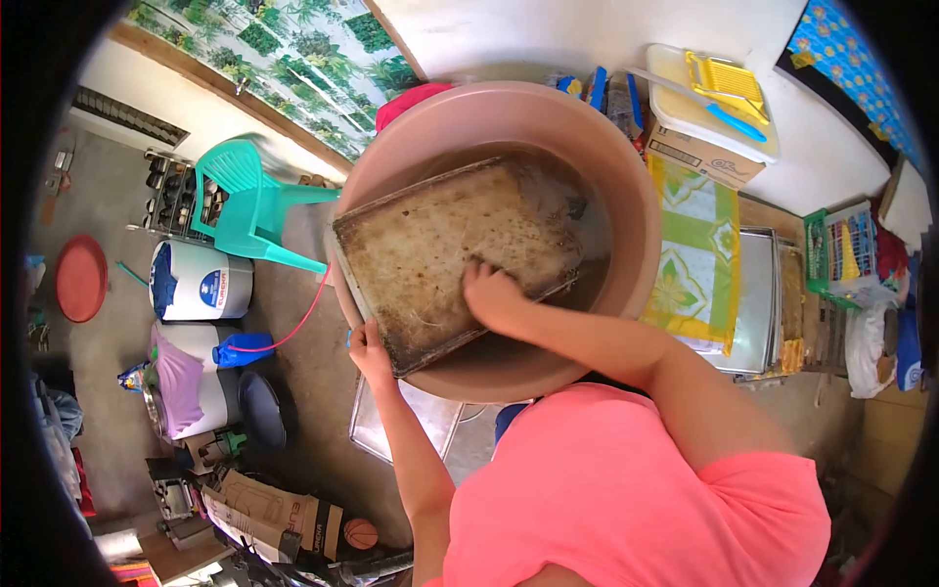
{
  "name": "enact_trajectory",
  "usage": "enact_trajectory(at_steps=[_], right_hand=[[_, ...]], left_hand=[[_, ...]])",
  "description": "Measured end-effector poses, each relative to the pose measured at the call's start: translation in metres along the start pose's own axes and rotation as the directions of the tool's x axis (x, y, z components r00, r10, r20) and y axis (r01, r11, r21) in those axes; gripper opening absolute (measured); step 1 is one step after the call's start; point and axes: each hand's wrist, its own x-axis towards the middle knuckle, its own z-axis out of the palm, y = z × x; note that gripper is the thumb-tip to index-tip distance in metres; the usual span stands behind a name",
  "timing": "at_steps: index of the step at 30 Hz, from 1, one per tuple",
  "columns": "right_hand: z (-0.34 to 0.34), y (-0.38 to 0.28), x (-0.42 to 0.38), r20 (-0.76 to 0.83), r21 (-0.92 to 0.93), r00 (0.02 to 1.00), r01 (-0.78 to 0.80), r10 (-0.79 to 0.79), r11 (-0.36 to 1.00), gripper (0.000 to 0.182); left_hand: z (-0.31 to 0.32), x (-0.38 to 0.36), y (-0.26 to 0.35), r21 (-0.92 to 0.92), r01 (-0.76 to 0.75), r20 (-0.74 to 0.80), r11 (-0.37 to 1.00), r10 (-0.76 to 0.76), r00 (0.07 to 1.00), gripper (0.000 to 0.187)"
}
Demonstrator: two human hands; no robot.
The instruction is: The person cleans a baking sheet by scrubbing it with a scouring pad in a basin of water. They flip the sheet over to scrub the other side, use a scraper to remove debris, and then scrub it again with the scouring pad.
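Concrete floor [303,396] round the back, then a big pinkish-brown tub [644,225] with murky water [595,235] in it. Grimy tray [421,249] sits aslant inside, left edge by the tub's left rim, right end down at the water. Some patches look paler, but brown marks cover most of it, so plenty's left on there imo. Left hand [370,354]: fingers pinching the tray's near-left corner. Right hand [494,293]: fingers bunched mid-tray, can't tell if they're gripping anything.

The tray [421,245] blurs into murky water [593,220] at its right end, anything under the right hand [492,293] is hidden, and the basin [631,196] covers part of the pan [409,421].
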Motion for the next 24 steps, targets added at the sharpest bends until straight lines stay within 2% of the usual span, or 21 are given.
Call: enact_trajectory(at_steps=[1, 4, 5, 6, 8, 10, 11, 12, 14, 16, 18, 20, 21, 22, 24], right_hand=[[0.009, -0.018, -0.006, -0.078, -0.02, 0.997, 0.02, -0.022, 1.0, 0.043], [0.023, -0.002, 0.002, -0.165, 0.065, 0.982, -0.085, 0.094, 0.994, 0.038], [0.024, 0.021, 0.015, -0.014, 0.074, 0.98, -0.196, 0.197, 0.978, 0.037], [0.024, 0.051, 0.026, 0.038, 0.104, 0.959, -0.282, 0.28, 0.954, 0.031], [0.012, 0.084, 0.035, 0.175, 0.181, 0.944, -0.309, 0.278, 0.934, 0.023], [0.013, 0.056, 0.026, 0.093, 0.136, 0.977, -0.202, 0.19, 0.97, 0.022], [0.004, 0.035, 0.015, 0.105, 0.162, 0.984, -0.158, 0.142, 0.974, 0.022], [0.004, 0.018, 0.005, 0.081, 0.108, 0.993, -0.093, 0.084, 0.99, 0.021], [0.016, 0.018, 0.001, -0.03, 0.06, 0.976, -0.212, 0.214, 0.975, 0.023], [0.026, 0.066, 0.022, 0.052, 0.113, 0.938, -0.346, 0.342, 0.931, 0.022], [0.024, 0.106, 0.034, 0.11, 0.186, 0.942, -0.332, 0.316, 0.925, 0.015], [0.011, 0.068, 0.032, 0.074, 0.18, 0.976, -0.214, 0.204, 0.96, 0.017], [0.013, 0.039, 0.029, 0.074, 0.175, 0.981, -0.187, 0.177, 0.967, 0.023], [0.011, 0.01, 0.027, 0.018, 0.043, 0.992, -0.128, 0.127, 0.991, 0.027], [0.033, 0.005, 0.035, -0.189, -0.003, 0.97, -0.155, 0.151, 0.988, 0.026]], left_hand=[[0.0, -0.001, 0.003, -0.01, -0.001, -0.001, 1.0, 0.001, 1.0, 0.029], [-0.001, 0.003, -0.01, -0.022, -0.03, 0.024, 0.999, 0.031, 0.999, 0.027], [-0.002, 0.004, -0.016, -0.025, -0.043, 0.034, 0.999, 0.044, 0.998, 0.026], [-0.003, 0.005, -0.017, -0.023, -0.044, 0.037, 0.999, 0.045, 0.998, 0.026], [-0.004, 0.004, -0.017, -0.018, -0.046, 0.043, 0.999, 0.047, 0.998, 0.027], [-0.004, 0.001, -0.004, -0.011, -0.04, 0.043, 0.999, 0.04, 0.998, 0.028], [-0.003, -0.001, 0.0, -0.005, -0.032, 0.045, 0.999, 0.032, 0.998, 0.028], [-0.001, -0.001, -0.001, -0.03, -0.018, 0.043, 0.999, 0.019, 0.999, 0.028], [-0.001, -0.002, -0.004, -0.066, 0.015, 0.036, 0.998, -0.013, 0.999, 0.028], [0.0, -0.002, -0.007, -0.066, -0.028, 0.02, 0.997, 0.029, 0.999, 0.029], [-0.002, 0.0, -0.008, -0.045, -0.059, 0.007, 0.997, 0.059, 0.998, 0.029], [-0.001, 0.001, -0.01, -0.006, -0.068, 0.01, 0.998, 0.068, 0.998, 0.029], [0.0, 0.001, -0.008, -0.021, -0.055, 0.025, 0.998, 0.056, 0.998, 0.028], [-0.001, 0.001, -0.005, -0.032, -0.04, 0.038, 0.999, 0.041, 0.998, 0.028], [-0.004, -0.004, -0.008, -0.036, -0.021, 0.049, 0.999, 0.023, 0.999, 0.028]])
